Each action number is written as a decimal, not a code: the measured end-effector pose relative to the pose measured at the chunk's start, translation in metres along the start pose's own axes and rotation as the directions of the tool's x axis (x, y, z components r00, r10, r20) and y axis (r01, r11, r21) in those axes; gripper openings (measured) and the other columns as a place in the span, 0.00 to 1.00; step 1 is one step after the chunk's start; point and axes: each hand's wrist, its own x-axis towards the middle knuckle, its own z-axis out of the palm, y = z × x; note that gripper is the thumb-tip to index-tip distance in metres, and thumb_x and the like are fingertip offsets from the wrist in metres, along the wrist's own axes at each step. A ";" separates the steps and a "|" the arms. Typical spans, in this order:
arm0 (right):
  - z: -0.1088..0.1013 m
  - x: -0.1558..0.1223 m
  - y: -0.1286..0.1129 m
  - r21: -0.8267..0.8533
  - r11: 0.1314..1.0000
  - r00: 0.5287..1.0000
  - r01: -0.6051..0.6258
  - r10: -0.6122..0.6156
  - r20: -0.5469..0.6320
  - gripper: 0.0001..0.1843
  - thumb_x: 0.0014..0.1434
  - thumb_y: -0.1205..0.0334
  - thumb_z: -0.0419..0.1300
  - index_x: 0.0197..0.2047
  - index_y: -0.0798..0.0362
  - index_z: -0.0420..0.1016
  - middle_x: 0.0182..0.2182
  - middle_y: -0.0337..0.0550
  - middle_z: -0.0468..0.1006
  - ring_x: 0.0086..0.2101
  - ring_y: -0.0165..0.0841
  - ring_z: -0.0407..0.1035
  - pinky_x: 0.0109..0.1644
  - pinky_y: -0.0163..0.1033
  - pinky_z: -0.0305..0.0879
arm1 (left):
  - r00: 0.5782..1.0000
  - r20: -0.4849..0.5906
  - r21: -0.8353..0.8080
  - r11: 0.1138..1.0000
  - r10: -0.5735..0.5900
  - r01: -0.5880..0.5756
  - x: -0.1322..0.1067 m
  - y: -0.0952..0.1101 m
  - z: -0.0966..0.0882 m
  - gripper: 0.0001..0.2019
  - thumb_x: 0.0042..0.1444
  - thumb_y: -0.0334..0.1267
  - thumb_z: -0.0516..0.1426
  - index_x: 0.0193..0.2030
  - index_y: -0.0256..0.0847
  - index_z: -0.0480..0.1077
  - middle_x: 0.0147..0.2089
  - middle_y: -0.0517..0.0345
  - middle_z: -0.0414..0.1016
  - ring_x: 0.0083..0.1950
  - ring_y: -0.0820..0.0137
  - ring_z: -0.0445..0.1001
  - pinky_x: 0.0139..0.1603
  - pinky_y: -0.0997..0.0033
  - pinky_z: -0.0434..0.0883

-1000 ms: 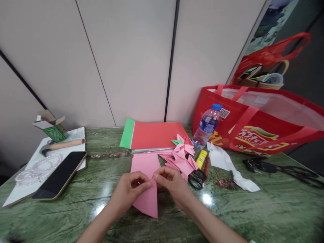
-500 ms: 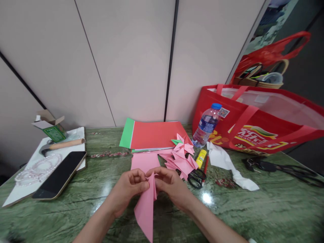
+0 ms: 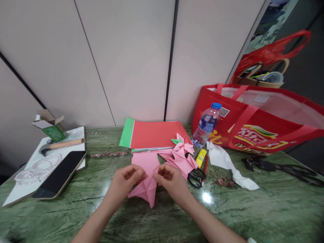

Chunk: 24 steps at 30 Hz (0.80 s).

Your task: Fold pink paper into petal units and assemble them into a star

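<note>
Well, I'm in the middle of folding. A pink paper (image 3: 146, 190) sits between my hands, already creased into a pointed shape, its tip aimed toward me and low over the green table (image 3: 253, 209). It looks to me as if a flap near the top is being shaped.

My left hand (image 3: 126, 179) pinches the paper's upper left edge, fingers curled in and closed on it. My right hand (image 3: 169, 180) does the same on the upper right, thumb and fingertips nipped onto the fold. Neither hand is spread: both grasp the paper, close together, nearly meeting over its top. Whether the tip rests on the table I cannot tell.

As I judge it, a next crease would need the two sides held even and the layers kept from slipping, then pressed flat against the table.

Just behind lies a flat pink sheet (image 3: 145, 159). To its right is a heap of folded pieces (image 3: 183, 158) beside the scissors (image 3: 196, 177), apart from my hands.
</note>
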 end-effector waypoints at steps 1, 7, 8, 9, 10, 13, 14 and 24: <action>0.000 0.000 0.000 -0.005 1.000 1.000 -0.006 0.006 -0.006 0.07 0.46 0.62 0.62 0.25 0.57 0.68 0.20 0.33 0.65 0.22 0.25 0.59 0.25 0.30 0.57 | 0.999 -0.015 0.057 0.997 0.048 -0.047 0.000 -0.002 0.000 0.08 0.42 0.41 0.61 0.26 0.37 0.72 0.27 0.58 0.74 0.30 0.70 0.70 0.32 0.75 0.66; 0.002 0.000 0.000 0.032 0.999 0.999 -0.036 0.036 0.000 0.10 0.44 0.59 0.63 0.26 0.55 0.68 0.21 0.34 0.65 0.22 0.25 0.59 0.24 0.30 0.60 | 0.969 -0.006 0.343 0.911 0.247 -0.230 -0.003 -0.005 0.004 0.04 0.44 0.37 0.60 0.24 0.39 0.74 0.26 0.57 0.76 0.28 0.69 0.70 0.30 0.74 0.65; 0.002 -0.001 0.000 0.037 0.999 0.999 -0.037 0.037 0.000 0.10 0.44 0.59 0.63 0.26 0.55 0.68 0.21 0.34 0.65 0.22 0.25 0.60 0.24 0.31 0.61 | 0.966 0.006 0.357 0.902 0.258 -0.243 -0.004 -0.004 0.004 0.04 0.44 0.37 0.60 0.24 0.39 0.74 0.26 0.56 0.76 0.28 0.69 0.70 0.29 0.74 0.65; 0.003 -0.001 0.000 0.042 0.998 0.999 -0.040 0.040 -0.001 0.10 0.44 0.59 0.63 0.26 0.55 0.68 0.21 0.34 0.65 0.22 0.25 0.60 0.24 0.31 0.61 | 0.965 0.016 0.360 0.898 0.263 -0.251 -0.004 -0.004 0.004 0.04 0.44 0.37 0.60 0.23 0.39 0.74 0.25 0.56 0.76 0.28 0.69 0.70 0.29 0.74 0.65; 0.003 -0.001 0.000 0.050 0.998 0.999 -0.042 0.042 -0.002 0.10 0.44 0.59 0.63 0.26 0.55 0.68 0.21 0.34 0.65 0.22 0.26 0.60 0.24 0.31 0.61 | 0.964 0.021 0.355 0.899 0.266 -0.256 -0.003 -0.004 0.004 0.04 0.43 0.37 0.61 0.23 0.39 0.74 0.25 0.56 0.76 0.28 0.68 0.70 0.29 0.74 0.65; 0.003 -0.001 0.000 0.054 0.997 0.999 -0.046 0.047 -0.005 0.11 0.43 0.57 0.63 0.26 0.55 0.68 0.21 0.35 0.66 0.22 0.26 0.60 0.24 0.31 0.61 | 0.968 0.017 0.327 0.914 0.249 -0.241 -0.002 -0.005 0.004 0.04 0.42 0.37 0.61 0.23 0.39 0.74 0.25 0.55 0.75 0.28 0.68 0.71 0.28 0.74 0.65; 0.003 -0.001 0.000 0.048 0.998 0.999 -0.045 0.045 -0.005 0.11 0.43 0.57 0.63 0.27 0.55 0.69 0.21 0.35 0.66 0.21 0.26 0.60 0.24 0.31 0.61 | 0.970 0.016 0.323 0.917 0.242 -0.234 -0.002 -0.005 0.005 0.04 0.42 0.37 0.61 0.23 0.39 0.74 0.25 0.55 0.75 0.28 0.68 0.71 0.28 0.74 0.65; 0.002 -0.001 0.000 -0.016 1.000 1.000 -0.025 0.025 -0.007 0.07 0.44 0.62 0.62 0.25 0.56 0.69 0.20 0.35 0.66 0.22 0.26 0.60 0.25 0.32 0.58 | 0.993 0.019 0.237 0.964 0.118 -0.119 -0.002 -0.005 0.006 0.05 0.42 0.37 0.61 0.22 0.37 0.72 0.25 0.56 0.74 0.28 0.69 0.69 0.30 0.74 0.65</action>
